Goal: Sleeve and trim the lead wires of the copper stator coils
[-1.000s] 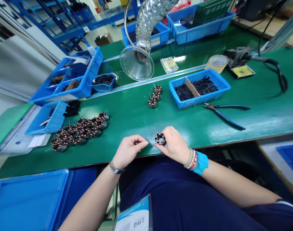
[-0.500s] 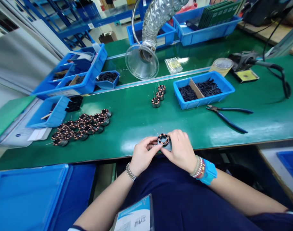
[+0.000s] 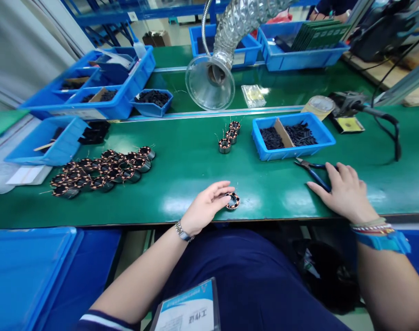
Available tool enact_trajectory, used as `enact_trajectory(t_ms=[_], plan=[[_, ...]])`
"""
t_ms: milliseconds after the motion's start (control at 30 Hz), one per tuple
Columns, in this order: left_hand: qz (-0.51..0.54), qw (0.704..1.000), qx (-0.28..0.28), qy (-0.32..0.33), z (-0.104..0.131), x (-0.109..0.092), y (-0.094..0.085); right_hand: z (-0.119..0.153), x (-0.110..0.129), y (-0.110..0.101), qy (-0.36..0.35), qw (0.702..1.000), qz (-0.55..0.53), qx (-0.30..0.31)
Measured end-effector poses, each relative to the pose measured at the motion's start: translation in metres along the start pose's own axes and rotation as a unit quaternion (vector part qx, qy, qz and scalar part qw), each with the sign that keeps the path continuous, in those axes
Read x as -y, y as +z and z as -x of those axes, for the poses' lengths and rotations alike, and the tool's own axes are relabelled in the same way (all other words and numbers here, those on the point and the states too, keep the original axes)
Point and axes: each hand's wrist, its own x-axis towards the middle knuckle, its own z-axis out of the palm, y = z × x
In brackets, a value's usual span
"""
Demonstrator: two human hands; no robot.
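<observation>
Far left of the hands, wound rings cluster on the tabletop [image 3: 182, 170]. The left hand [image 3: 207, 204] has thumb and fingers nearly closed around one copper-wound ring [image 3: 237, 204] (wire ends poking up!). Rightward, the right hand [image 3: 349, 193], nearer the pliers [image 3: 317, 177], spreads loosely over their handles, grip unclear; their long axis slants away leftward, jaws farthest.

The head camera looks forward and steeply down, apparently from close above.
</observation>
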Motion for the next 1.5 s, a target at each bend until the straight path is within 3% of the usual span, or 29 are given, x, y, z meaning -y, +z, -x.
enact_trajectory(t_ms=[233, 433, 567, 700, 1167, 1500], plan=[[0.068, 0.997, -0.037, -0.02, -0.021, 0.002, 0.011, -0.004, 0.005, -0.001, -0.059, 0.998, 0.004, -0.022], [0.061, 0.996, -0.053, -0.031, -0.028, -0.003, 0.015, 0.008, 0.045, -0.027, -0.074, 0.979, -0.183, -0.046], [0.045, 0.996, -0.062, -0.046, -0.03, -0.007, 0.017, 0.014, 0.074, -0.04, -0.148, 0.954, -0.261, 0.005], [0.035, 0.996, -0.064, -0.047, -0.029, -0.007, 0.018, 0.015, 0.09, -0.043, -0.206, 0.94, -0.265, 0.063], [0.032, 0.998, -0.059, -0.021, -0.028, -0.003, 0.016, 0.01, 0.102, -0.042, -0.24, 0.944, -0.216, 0.062], [0.033, 0.997, -0.06, -0.02, -0.028, -0.003, 0.016, 0.009, 0.101, -0.044, -0.247, 0.934, -0.247, 0.079]])
